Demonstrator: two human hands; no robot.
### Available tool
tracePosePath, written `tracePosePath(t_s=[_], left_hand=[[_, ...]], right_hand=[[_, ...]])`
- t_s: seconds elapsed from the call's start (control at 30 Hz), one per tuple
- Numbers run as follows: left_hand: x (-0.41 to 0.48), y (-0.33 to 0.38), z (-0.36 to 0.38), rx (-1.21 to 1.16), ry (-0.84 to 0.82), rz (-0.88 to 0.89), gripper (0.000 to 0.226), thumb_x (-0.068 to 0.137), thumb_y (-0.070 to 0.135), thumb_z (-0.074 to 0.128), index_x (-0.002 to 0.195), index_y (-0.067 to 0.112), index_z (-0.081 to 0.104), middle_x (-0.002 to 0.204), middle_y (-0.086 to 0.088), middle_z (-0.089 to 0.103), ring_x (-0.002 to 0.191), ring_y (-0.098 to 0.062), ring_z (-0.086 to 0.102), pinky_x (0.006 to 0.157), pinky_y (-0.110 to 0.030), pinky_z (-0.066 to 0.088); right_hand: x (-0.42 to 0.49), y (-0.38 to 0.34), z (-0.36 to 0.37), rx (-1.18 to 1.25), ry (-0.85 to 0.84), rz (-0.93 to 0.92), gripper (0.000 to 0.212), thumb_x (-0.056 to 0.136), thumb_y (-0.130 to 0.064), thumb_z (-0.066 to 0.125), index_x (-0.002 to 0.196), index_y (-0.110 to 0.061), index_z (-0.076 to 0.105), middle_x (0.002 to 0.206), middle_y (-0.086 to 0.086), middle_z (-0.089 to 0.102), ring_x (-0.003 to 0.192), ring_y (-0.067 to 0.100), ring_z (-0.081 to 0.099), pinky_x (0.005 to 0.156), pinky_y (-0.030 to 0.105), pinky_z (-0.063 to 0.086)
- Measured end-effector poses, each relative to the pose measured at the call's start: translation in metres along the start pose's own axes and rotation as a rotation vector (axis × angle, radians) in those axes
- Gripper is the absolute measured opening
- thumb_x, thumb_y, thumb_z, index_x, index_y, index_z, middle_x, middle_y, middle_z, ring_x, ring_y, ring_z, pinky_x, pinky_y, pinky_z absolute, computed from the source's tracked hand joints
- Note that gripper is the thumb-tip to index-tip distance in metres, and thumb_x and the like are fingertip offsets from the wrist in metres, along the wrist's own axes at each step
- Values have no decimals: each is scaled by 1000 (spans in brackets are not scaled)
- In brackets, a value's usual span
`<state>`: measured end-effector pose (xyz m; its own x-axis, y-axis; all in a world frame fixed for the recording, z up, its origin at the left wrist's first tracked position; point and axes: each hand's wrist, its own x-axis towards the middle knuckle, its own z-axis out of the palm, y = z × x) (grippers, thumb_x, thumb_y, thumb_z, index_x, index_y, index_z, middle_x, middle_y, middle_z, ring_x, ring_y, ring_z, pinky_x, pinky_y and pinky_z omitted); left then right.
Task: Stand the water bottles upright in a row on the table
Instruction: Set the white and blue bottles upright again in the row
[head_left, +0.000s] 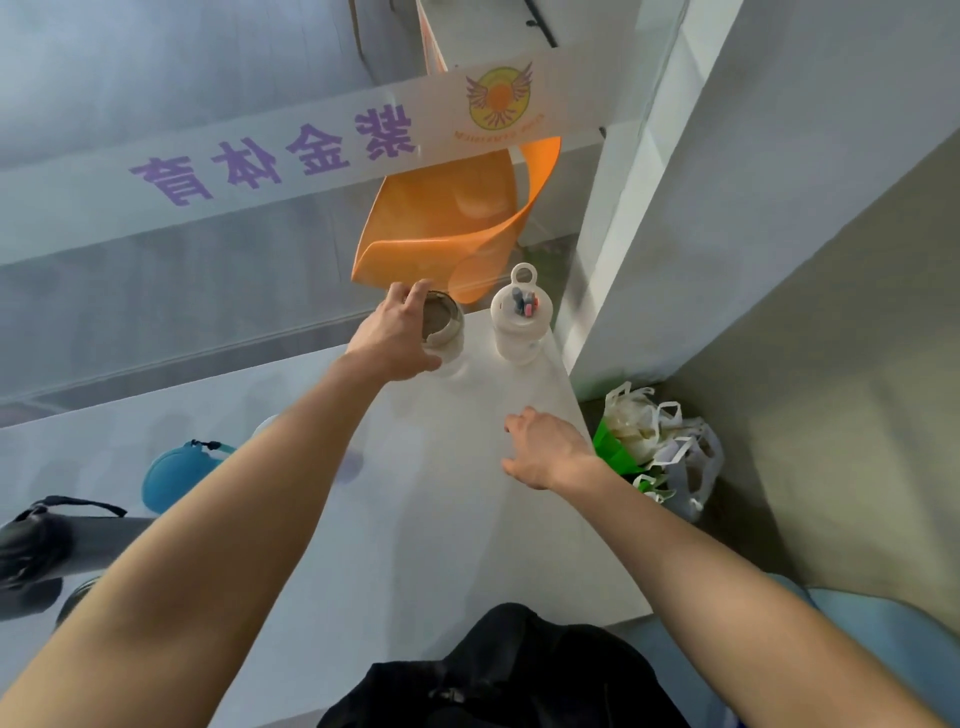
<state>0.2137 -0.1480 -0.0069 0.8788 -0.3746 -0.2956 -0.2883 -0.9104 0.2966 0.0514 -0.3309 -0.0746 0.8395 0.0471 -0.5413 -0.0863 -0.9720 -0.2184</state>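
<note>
While the left hand (397, 332) grips one bottle (444, 332), a second bottle (519, 322) stands beside.

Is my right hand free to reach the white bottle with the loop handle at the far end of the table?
Probably yes. The right hand is open and empty above the table, and the stretch of tabletop between it and the white bottle is bare. The left hand holds the other bottle off to the side.

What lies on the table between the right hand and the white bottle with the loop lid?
Nothing: in the head view, only bare white table separates right hand from bottle.
</note>
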Motion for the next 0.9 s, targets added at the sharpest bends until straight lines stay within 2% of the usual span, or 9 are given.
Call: tracePosePath(t_s=[0.1,0.23,0.4,0.47,0.57,0.63,0.73,0.9], left_hand=[[-23,-19,-16,69,62,30,89,87,43,88,160,25,40,152,-8,49,126,-35,63,99,-50,58],[-72,-61,-37,137,144,-70,66,96,48,77,153,24,54,141,-6,61,116,-32,69,92,-49,62],[-141,-121,-53,107,194,-196,51,98,38,74,144,19,64,146,-10,63,124,-37,67,100,-49,56],[-161,-142,-51,100,183,-244,50,100,40,73,145,22,63,148,-8,61,123,-35,67,102,-47,57],[-181,-167,-47,86,174,-287,53,99,45,74,147,26,61,148,-5,62,119,-31,69,102,-45,59],[-188,-177,-45,59,152,-288,57,97,45,76,148,25,60,145,-4,63,117,-29,69,101,-45,60],[-194,-188,-41,36,95,-263,68,91,51,81,150,25,58,142,-3,62,121,-27,65,101,-47,59],[-193,-204,-28,52,68,-208,81,81,60,84,149,26,57,142,-1,60,127,-28,61,105,-45,52]], right_hand=[[1,-27,-7,-81,13,-79,45,98,-34,60,138,-13,58,133,12,59,116,34,65,98,43,55],[4,-78,-22,-117,87,-231,45,98,-38,64,135,-14,57,131,15,60,120,37,63,99,43,52],[5,-156,-33,-89,249,-414,91,90,-59,73,164,-21,34,162,21,41,142,42,50,110,53,51],[4,-184,-34,-48,287,-464,100,88,-63,76,167,-23,30,169,20,35,148,40,46,113,53,49],[8,-216,-28,-15,300,-486,111,81,-64,83,168,-25,27,170,18,35,149,39,46,114,51,50],[11,-230,-20,-22,270,-474,110,80,-58,86,167,-25,27,164,16,40,142,37,52,109,47,54],[14,-237,-11,32,287,-441,96,83,-38,87,163,-23,35,145,12,46,123,35,62,99,42,59],[31,-226,-31,147,452,-322,94,76,-39,87,157,-21,44,132,12,51,108,35,64,91,44,60]])
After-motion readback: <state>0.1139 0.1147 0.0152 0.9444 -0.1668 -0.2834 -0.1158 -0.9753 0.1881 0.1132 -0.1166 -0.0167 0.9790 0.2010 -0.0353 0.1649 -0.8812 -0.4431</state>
